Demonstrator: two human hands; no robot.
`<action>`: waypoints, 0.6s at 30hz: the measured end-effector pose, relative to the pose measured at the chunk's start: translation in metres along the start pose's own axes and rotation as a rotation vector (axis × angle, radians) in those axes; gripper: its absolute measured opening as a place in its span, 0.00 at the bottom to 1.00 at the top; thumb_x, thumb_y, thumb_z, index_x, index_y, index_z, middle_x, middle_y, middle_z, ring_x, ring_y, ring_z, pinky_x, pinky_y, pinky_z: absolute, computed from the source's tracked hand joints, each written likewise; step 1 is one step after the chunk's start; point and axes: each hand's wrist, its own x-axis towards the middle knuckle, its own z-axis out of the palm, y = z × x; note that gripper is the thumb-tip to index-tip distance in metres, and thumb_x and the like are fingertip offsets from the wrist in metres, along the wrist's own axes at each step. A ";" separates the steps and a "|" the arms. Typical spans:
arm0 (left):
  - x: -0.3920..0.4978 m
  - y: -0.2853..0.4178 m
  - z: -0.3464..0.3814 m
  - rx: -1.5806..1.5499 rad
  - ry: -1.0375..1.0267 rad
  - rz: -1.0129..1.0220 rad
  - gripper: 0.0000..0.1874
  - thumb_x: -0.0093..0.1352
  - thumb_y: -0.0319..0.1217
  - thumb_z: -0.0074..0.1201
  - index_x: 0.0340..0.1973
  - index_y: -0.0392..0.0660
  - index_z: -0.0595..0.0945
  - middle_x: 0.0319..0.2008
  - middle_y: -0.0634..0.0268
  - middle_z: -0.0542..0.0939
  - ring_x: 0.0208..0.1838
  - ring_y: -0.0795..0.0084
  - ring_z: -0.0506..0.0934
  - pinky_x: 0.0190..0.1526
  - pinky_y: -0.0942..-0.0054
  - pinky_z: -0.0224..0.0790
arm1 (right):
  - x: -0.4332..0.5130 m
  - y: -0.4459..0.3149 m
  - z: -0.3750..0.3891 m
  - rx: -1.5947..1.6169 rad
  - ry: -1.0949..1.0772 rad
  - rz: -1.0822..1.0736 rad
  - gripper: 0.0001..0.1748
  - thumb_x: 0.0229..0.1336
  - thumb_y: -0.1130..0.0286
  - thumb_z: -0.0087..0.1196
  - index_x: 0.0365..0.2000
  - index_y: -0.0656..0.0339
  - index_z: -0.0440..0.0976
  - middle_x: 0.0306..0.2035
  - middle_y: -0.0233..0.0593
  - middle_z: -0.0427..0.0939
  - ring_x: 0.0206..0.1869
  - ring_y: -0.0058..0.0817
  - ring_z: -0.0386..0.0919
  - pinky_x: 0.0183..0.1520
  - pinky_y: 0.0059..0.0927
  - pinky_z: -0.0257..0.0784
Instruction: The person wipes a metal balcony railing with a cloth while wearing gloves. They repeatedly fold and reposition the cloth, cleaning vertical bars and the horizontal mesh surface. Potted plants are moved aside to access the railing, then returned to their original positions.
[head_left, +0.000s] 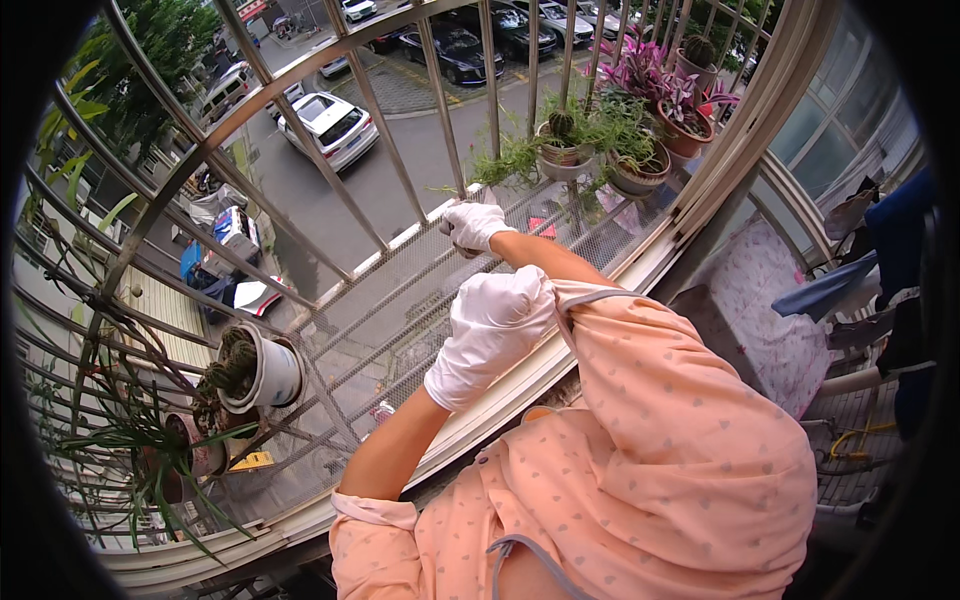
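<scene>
My left hand, in a white glove, is closed at the rolled cuff of my right sleeve, which is peach cloth with small hearts. Beyond it, my right hand, also in a white glove, reaches out over the mesh floor of the window cage, near the foot of its metal bars. Its fingers are curled, and dark marks show around the fingertips. Whether it holds anything is hidden. Bare forearm shows between each glove and its sleeve.
Potted cacti and trailing plants and a purple-leaved plant stand at the right. At the left are a cactus in a white pot and a spiky-leaved plant. The window track runs under my arms. Hanging clothes are behind.
</scene>
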 end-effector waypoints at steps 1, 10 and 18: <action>0.002 -0.008 0.004 0.121 0.054 0.081 0.05 0.66 0.27 0.56 0.27 0.42 0.79 0.18 0.57 0.77 0.19 0.58 0.75 0.24 0.64 0.69 | -0.003 -0.004 0.003 -0.081 -0.019 -0.039 0.15 0.50 0.65 0.60 0.40 0.49 0.83 0.42 0.42 0.84 0.48 0.43 0.82 0.49 0.42 0.76; -0.037 0.014 -0.017 -0.288 0.196 -0.041 0.16 0.62 0.30 0.67 0.18 0.42 0.75 0.13 0.62 0.71 0.15 0.64 0.71 0.20 0.68 0.63 | 0.037 0.015 -0.041 0.581 0.466 0.440 0.15 0.55 0.61 0.56 0.40 0.56 0.80 0.37 0.44 0.83 0.39 0.37 0.81 0.43 0.35 0.74; -0.039 0.006 -0.003 -0.978 0.006 -0.620 0.08 0.72 0.31 0.58 0.34 0.39 0.84 0.23 0.74 0.77 0.28 0.85 0.72 0.29 0.79 0.66 | 0.067 0.031 -0.030 0.903 0.563 0.427 0.11 0.53 0.65 0.56 0.33 0.61 0.78 0.29 0.37 0.78 0.32 0.25 0.74 0.38 0.31 0.70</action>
